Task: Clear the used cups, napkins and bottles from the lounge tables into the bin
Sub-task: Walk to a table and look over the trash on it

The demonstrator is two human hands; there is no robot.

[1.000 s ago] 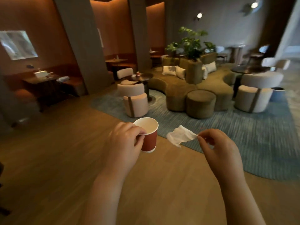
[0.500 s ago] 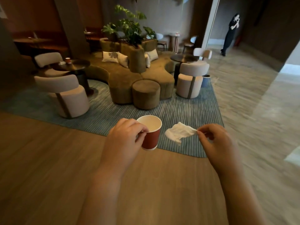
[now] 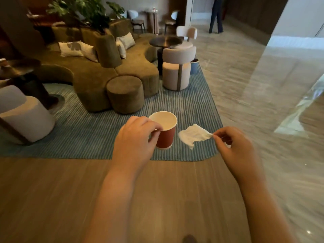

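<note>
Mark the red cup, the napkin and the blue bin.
red cup point(image 3: 166, 137): head view, red side wall.
napkin point(image 3: 192, 135): head view, middle of the sheet.
blue bin point(image 3: 194, 67): head view, blue front wall.

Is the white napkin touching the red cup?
Apart. The head view shows a strip of blue rug between the cup in the left hand and the napkin pinched by the right hand.
</note>
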